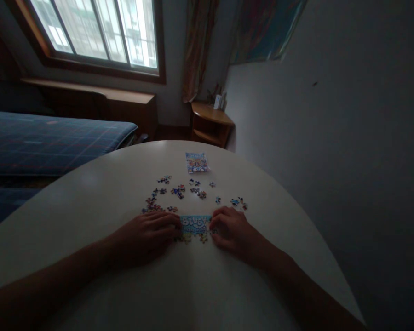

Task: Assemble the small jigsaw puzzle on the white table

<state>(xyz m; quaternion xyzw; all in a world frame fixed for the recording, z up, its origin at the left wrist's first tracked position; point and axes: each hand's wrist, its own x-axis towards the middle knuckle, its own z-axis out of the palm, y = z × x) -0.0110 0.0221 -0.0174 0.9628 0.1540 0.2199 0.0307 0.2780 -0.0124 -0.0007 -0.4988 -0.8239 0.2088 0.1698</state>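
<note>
A partly joined jigsaw puzzle [195,224], mostly light blue with a white pattern, lies flat on the round table in front of me. Along its near side, yellowish pieces [186,238] form an uneven edge. My left hand [150,234] rests against the puzzle's left edge, fingers close together and bent over it; its thumb is mostly hidden. At the right edge, my right hand [231,230] has thumb and forefinger curled in a pinch around a small dark puzzle piece [213,226], which touches or nearly touches the joined part.
Loose puzzle pieces [177,191] are scattered in an arc beyond the puzzle, and several [239,202] lie past my right hand. A printed picture sheet [197,162] lies farther back on the white table [262,193]. A bed [48,142] stands left, a corner shelf [212,112] behind.
</note>
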